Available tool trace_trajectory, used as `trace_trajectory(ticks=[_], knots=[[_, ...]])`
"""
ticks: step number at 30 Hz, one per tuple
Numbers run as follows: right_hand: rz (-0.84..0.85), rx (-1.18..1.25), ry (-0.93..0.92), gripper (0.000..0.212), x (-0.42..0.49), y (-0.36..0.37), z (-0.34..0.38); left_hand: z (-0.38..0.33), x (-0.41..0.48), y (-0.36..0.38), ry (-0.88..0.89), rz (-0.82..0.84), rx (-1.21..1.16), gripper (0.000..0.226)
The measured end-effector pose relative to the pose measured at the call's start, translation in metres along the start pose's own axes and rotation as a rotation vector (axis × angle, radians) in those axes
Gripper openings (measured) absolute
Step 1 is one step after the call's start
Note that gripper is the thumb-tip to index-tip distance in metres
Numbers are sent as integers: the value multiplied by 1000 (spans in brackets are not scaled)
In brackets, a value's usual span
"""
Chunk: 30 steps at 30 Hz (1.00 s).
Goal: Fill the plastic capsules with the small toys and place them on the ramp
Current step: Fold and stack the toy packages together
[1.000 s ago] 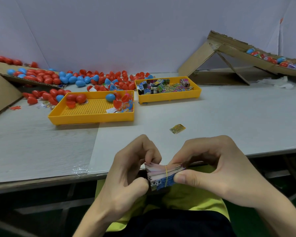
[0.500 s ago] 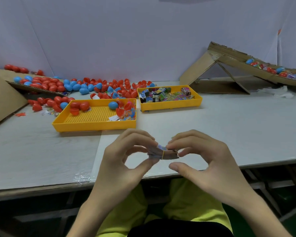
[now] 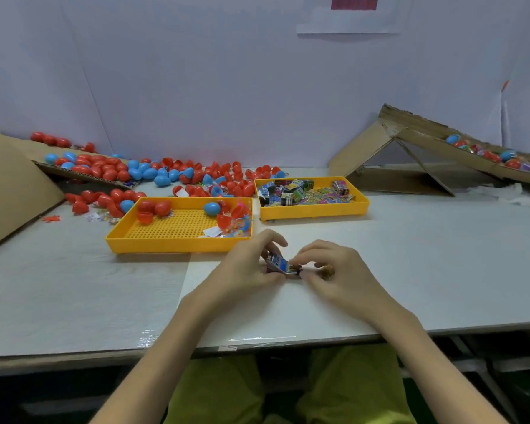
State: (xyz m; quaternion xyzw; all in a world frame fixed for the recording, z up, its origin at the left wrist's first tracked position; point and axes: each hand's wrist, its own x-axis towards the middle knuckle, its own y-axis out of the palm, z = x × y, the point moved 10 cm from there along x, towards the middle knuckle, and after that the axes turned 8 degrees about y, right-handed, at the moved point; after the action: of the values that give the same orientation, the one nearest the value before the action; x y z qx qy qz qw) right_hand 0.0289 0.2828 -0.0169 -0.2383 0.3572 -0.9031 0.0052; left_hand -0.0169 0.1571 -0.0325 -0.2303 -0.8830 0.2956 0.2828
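Left hand (image 3: 248, 267) and right hand (image 3: 340, 273) both pinch a toy bundle (image 3: 279, 264) with curled fingers (image 3: 271, 237) over the bench (image 3: 410, 255). Capsules (image 3: 161, 208) lie in a tray (image 3: 178, 245) at 11 o'clock, ramp (image 3: 423, 133) at 2 o'clock.

Your capsules (image 3: 104, 169) at the tabletop's far left edge are red and blue. The left tray (image 3: 178, 247) and right tray (image 3: 312, 213) are yellow; the left has a dotted grid floor. The ramp (image 3: 423, 137) is brown cardboard. The stack (image 3: 280, 265) you hold appears blue-printed.
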Motion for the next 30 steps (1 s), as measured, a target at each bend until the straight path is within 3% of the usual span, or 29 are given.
trace_trajectory(ticks=[2, 8, 16, 30], knots=[[0, -19, 0, 32, 1, 1, -2, 5, -3, 3, -33, 34, -58, 43], [25, -81, -45, 28, -3, 6, 1, 1, -2, -3, 2, 5, 9, 22], [-25, -95, -28, 15, 0, 1, 2, 9, -3, -5, -53, -17, -14, 23], [-30, -29, 70, 21, -1, -2, -7, 13, -3, -5, -88, -25, 11, 24]])
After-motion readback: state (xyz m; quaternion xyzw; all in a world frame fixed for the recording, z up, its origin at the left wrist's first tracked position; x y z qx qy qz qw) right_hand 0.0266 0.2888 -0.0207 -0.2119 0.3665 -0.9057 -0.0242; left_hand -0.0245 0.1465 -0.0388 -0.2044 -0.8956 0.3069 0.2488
